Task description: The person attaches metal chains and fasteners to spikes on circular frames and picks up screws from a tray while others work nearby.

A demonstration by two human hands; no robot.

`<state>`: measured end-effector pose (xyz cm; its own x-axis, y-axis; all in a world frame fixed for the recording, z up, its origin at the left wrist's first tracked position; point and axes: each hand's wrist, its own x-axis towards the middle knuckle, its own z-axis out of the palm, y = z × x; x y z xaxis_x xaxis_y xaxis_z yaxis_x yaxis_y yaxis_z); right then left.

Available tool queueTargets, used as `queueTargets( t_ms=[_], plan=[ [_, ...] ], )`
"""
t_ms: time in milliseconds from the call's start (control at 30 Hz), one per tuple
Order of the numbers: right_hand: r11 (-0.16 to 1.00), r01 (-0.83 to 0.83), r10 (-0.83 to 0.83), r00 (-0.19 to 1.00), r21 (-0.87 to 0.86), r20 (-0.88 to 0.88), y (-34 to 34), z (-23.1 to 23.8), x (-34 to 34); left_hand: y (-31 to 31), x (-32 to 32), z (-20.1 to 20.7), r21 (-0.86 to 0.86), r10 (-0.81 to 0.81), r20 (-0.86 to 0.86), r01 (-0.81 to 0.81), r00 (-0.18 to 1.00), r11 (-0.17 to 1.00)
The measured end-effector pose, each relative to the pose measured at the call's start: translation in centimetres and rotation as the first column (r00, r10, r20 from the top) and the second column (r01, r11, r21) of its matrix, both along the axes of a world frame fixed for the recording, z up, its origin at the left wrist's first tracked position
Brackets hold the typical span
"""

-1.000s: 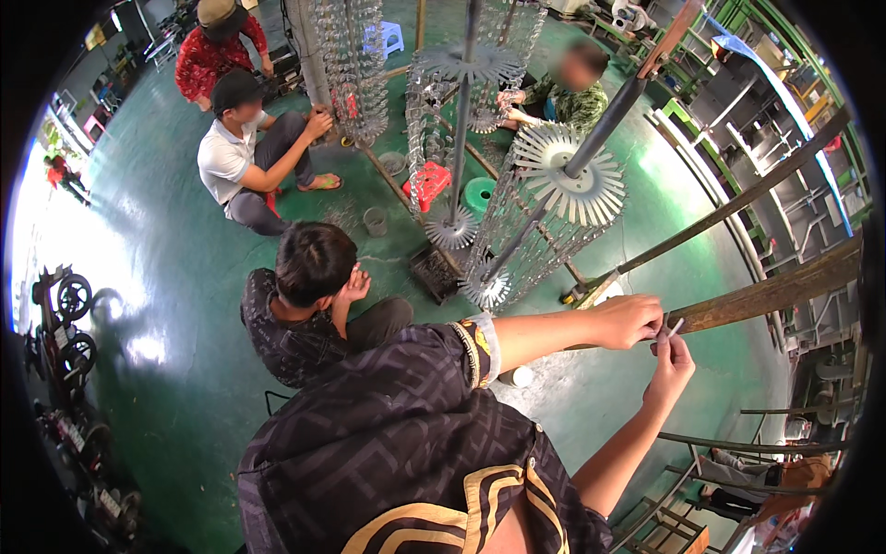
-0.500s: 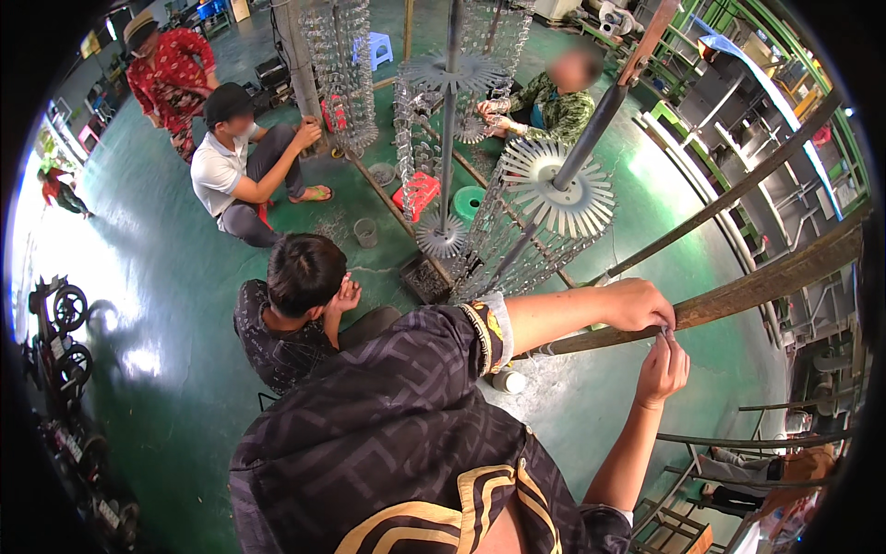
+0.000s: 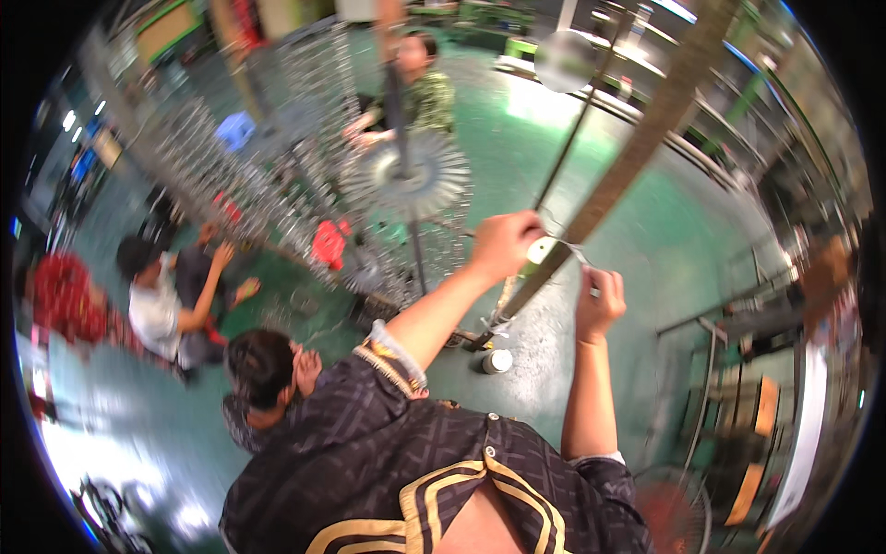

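My left hand is closed beside a long brown bar that slants up to the right. A thin pale strand crosses the bar between my hands. The fingers of my right hand pinch its near end on the bar's right side. My left fingers close on its far side, though their tips are partly hidden. Just by the left fingertips is a pale round disc with a dark centre; whether I hold it cannot be told.
A white pot stands on the floor by the bar's lower end. To the left, a finned metal disc sits on an upright pole near hanging chain-like strands. A dark-haired person sits close on my left; others work beyond.
My view has swung to the right and is blurred. My hands have moved apart, stretching the strand between them; they met at the bar before.
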<state>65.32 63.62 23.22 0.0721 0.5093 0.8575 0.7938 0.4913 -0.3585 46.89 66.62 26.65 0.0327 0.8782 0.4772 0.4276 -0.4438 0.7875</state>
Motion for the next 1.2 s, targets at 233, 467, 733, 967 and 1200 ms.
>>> queueTargets(
  t_ms=[233,467,733,967,1200],
  plan=[
    [0.869,0.082,-0.161,0.979,-0.488,-0.122,-6.7,-4.4,7.8,0.1,3.3,-4.8,-0.141,-0.073,0.340,0.127,0.938,0.982],
    [-0.203,-0.103,-0.415,0.910,-0.974,-0.010,-35.5,-13.2,8.0,-13.4,1.7,-19.6,-0.640,-0.524,0.002,0.404,0.852,0.654],
    [0.077,-0.288,-0.682,-0.714,-0.954,0.160,-66.5,-12.8,-9.0,-13.9,6.8,-21.9,-0.949,-0.958,-0.258,0.219,-0.124,0.227],
    [0.285,0.046,-0.032,-0.998,-0.957,-0.057,-64.9,-18.7,-23.1,-18.7,19.5,-17.5,-0.879,-0.773,-0.432,0.407,-0.464,0.247],
    [0.089,-0.075,-0.517,-0.856,-0.993,0.018,-69.1,-13.9,-27.3,-36.6,23.1,-19.8,-0.905,-0.516,-0.190,0.353,-0.835,-0.236]
  ],
)
